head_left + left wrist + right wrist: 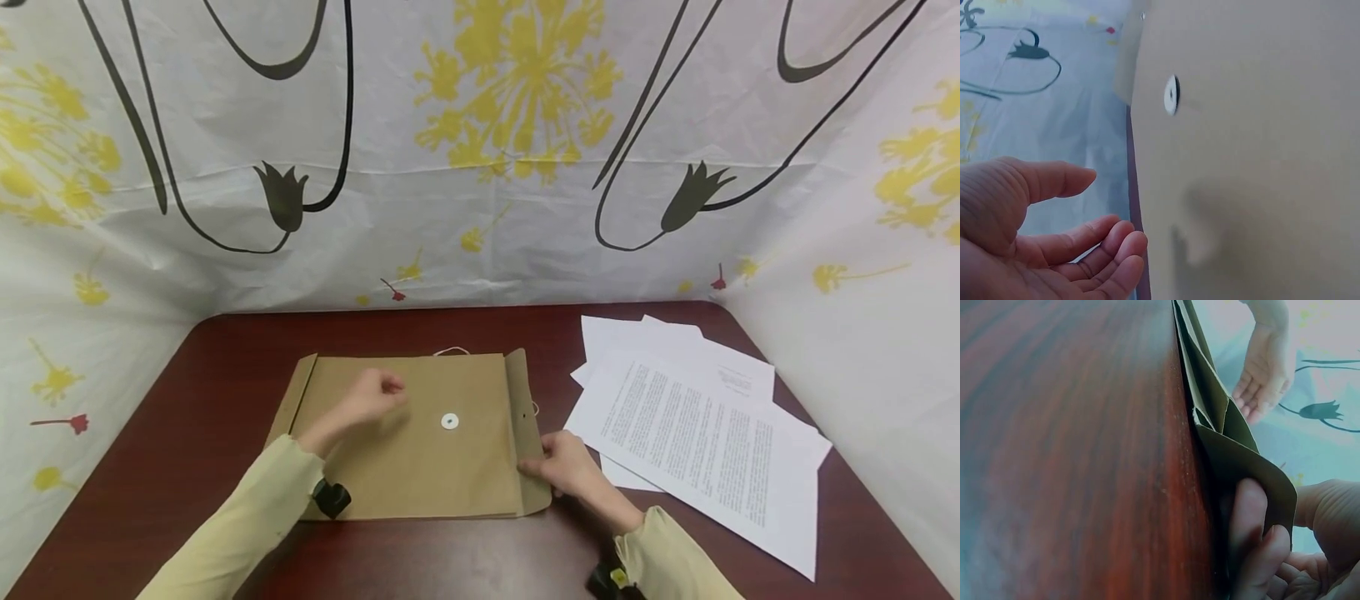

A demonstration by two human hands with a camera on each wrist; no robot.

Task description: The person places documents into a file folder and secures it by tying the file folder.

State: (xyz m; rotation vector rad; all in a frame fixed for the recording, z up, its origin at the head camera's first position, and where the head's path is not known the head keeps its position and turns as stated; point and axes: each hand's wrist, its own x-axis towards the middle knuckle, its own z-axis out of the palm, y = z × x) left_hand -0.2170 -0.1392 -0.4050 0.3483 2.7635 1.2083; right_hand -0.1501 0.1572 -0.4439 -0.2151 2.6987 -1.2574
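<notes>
A brown kraft paper envelope [420, 475] lies flat on the table, with a white round button [449, 422] on its upper face. My left hand [367, 396] hovers over the left half of the envelope, holding nothing. In the left wrist view its thumb stands apart from the loosely bent fingers [1127, 265]. At the right end, my right hand [572, 467] grips the envelope's flap [521, 400]. The right wrist view shows fingers [1250, 509] beneath the flap, whose end tilts up off the table, and the envelope's mouth gapes beside it. White string [452, 349] pokes out behind the far edge.
Several loose white sheets [697, 433], some printed with text, overlap in a pile to the right of the envelope. The dark red wooden table [172, 467] has a patterned white cloth [480, 208] hanging behind it and along both sides.
</notes>
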